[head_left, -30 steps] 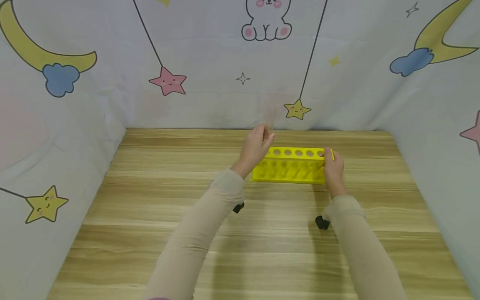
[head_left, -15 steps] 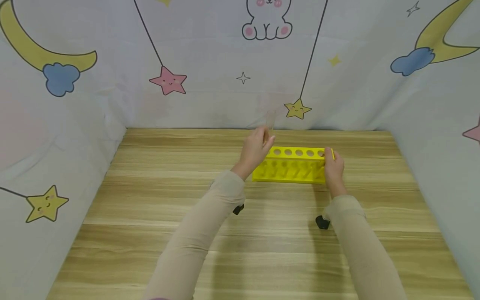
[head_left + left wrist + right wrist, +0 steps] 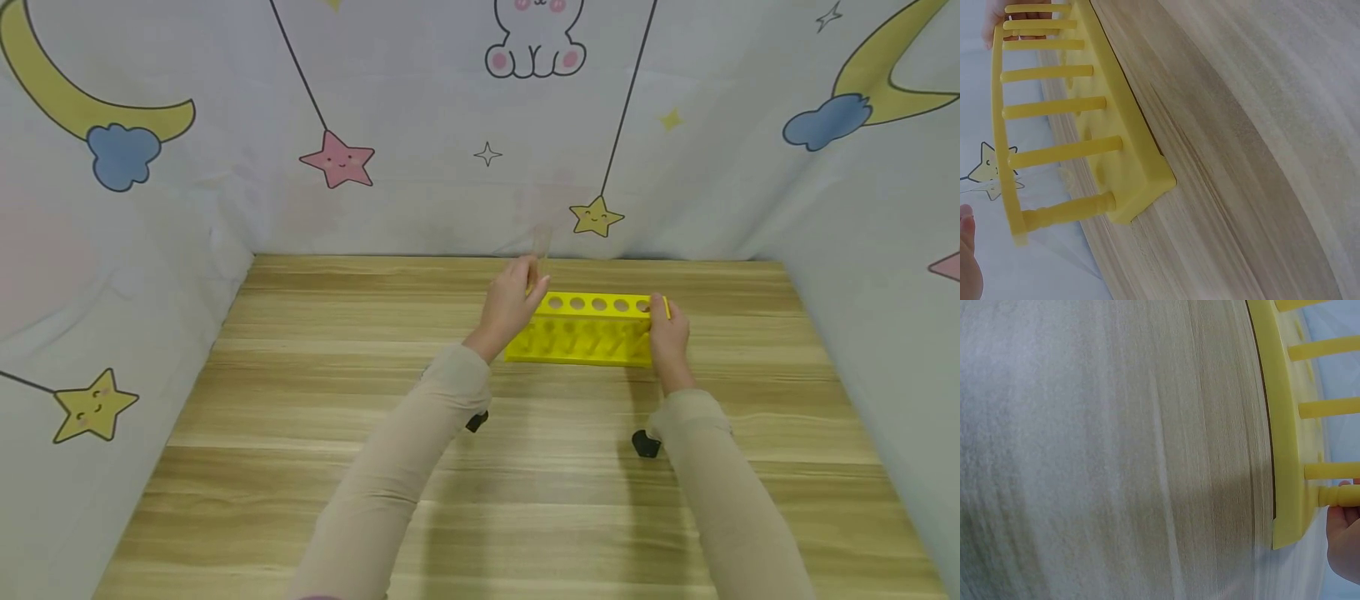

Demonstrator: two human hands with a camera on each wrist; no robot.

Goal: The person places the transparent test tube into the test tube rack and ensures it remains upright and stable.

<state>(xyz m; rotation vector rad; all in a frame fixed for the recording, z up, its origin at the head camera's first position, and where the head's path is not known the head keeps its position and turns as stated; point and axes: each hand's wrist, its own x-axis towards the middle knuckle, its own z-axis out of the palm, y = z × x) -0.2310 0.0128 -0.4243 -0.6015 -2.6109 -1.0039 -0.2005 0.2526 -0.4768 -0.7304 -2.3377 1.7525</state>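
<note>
A yellow test tube rack [image 3: 577, 340] stands on the wooden table, with a row of round holes along its top and pegs behind its front. My left hand [image 3: 512, 302] pinches a clear test tube [image 3: 542, 240] upright over the rack's left end. The tube's upper part shows above the fingers; its lower part is hidden behind the hand. In the left wrist view, a thumb [image 3: 967, 231] reaches in beside the rack's top bar. My right hand [image 3: 668, 337] grips the rack's right end, thumb on top. Fingers [image 3: 1342, 544] curl round the end post in the right wrist view.
The wooden table [image 3: 555, 517] runs back to a white cloth backdrop [image 3: 420, 217] printed with stars and moons, which also encloses both sides. Black wrist-mounted pieces hang under each sleeve, one near the left cuff [image 3: 476, 420] and one near the right cuff [image 3: 647, 443].
My left hand has come down slightly with the test tube, toward the rack's left end. My right hand keeps its grip on the rack, which stays in place.
</note>
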